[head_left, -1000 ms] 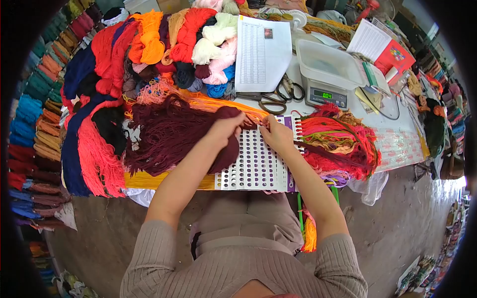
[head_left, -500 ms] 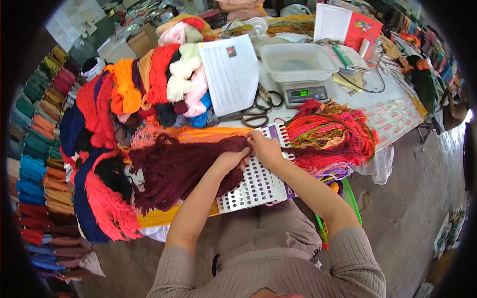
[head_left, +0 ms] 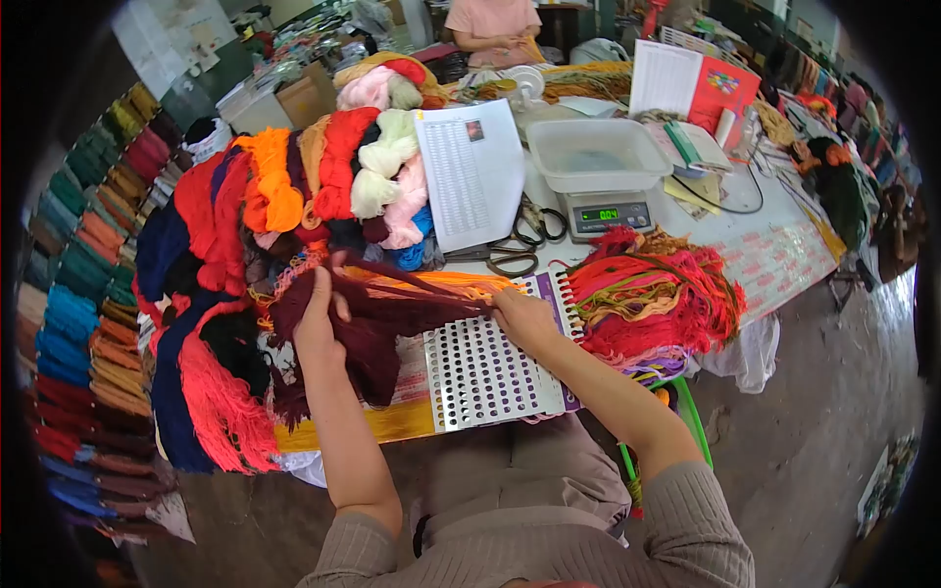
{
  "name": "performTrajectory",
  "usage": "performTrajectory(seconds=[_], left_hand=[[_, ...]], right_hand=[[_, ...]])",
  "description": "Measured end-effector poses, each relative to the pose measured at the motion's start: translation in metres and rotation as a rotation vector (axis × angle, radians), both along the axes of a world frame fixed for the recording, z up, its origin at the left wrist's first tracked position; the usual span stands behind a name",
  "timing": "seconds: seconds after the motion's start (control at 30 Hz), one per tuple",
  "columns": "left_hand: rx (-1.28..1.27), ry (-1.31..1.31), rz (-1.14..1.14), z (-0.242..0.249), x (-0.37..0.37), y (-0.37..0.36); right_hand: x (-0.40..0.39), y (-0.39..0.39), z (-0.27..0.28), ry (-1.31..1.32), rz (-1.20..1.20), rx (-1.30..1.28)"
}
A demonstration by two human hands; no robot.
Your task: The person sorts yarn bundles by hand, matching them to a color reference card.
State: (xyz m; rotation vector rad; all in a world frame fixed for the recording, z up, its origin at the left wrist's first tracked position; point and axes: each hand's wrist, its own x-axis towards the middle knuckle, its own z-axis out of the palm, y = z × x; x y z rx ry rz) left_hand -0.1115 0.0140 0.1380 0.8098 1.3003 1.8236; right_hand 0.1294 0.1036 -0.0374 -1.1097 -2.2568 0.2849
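A loose bundle of maroon yarn [head_left: 368, 338] lies over the left part of the table. My left hand [head_left: 319, 318] is closed on its left side, thumb raised and fingers partly hidden by strands. Thin maroon strands stretch from there to my right hand [head_left: 521, 316], whose fingers pinch their end above a white card punched with rows of holes [head_left: 480, 377]. Along the card's right edge, notches hold strands of a red, orange and olive yarn bundle [head_left: 652, 294]. Orange yarn [head_left: 431, 282] runs behind the maroon strands.
Piled skeins [head_left: 270, 186] rise at the left, beside a printed sheet [head_left: 470, 176]. Black-handled scissors [head_left: 529, 230] lie near a digital scale [head_left: 610, 218] carrying a clear plastic tub [head_left: 598, 157]. Across the table sits a person in pink [head_left: 493, 24]. Yarn racks [head_left: 74, 323] line the left.
My left hand has moved left, away from my right hand, drawing the maroon strands out between them. More of the punched card is uncovered. The view has tipped up slightly.
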Motion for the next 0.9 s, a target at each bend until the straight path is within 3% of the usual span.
performTrajectory(seconds=[0.03,0.1,0.17,0.2,0.23,0.3,0.37,0.43,0.53,0.57,0.67,0.77,0.87,0.9], left_hand=[[-0.349,0.302,0.388,-0.016,-0.026,0.002],[-0.195,0.757,0.569,-0.045,-0.038,0.005],[-0.102,0.956,0.354,-0.036,0.017,0.002],[-0.039,1.293,0.359,-0.065,0.025,0.017],[0.153,1.147,0.158,-0.073,0.055,0.020],[0.233,0.902,-0.163,-0.148,0.070,0.050],[0.195,1.361,-0.210,-0.162,0.068,0.051],[0.108,1.132,-0.235,-0.155,0.071,0.051],[0.050,0.937,-0.147,-0.141,0.046,0.052],[0.061,1.108,-0.064,-0.137,0.027,0.045],[0.039,1.148,0.055,-0.111,0.010,0.033],[0.156,1.141,0.078,-0.134,0.027,0.047],[0.079,0.770,-0.272,-0.164,0.069,0.054],[0.006,0.902,-0.318,-0.185,0.066,0.063]], right_hand=[[-0.001,0.001,0.001,0.011,-0.063,-0.104],[0.003,-0.001,0.008,0.085,-0.165,-0.275],[0.007,0.002,0.014,0.180,-0.152,-0.340],[0.007,0.004,0.011,0.274,-0.167,-0.346],[0.008,0.004,0.007,0.364,-0.184,-0.357],[0.008,0.007,0.000,0.421,-0.180,-0.344],[0.009,0.009,-0.004,0.474,-0.174,-0.344],[0.008,0.005,0.006,0.416,-0.208,-0.322],[0.006,-0.005,0.022,0.052,-0.119,-0.275],[0.002,-0.005,0.016,0.025,-0.085,-0.149],[-0.001,-0.007,0.021,-0.053,-0.059,-0.157],[-0.003,-0.005,0.015,-0.053,-0.059,-0.154],[-0.001,-0.006,0.018,-0.048,-0.070,-0.140],[-0.001,-0.006,0.020,-0.042,-0.054,-0.145]])
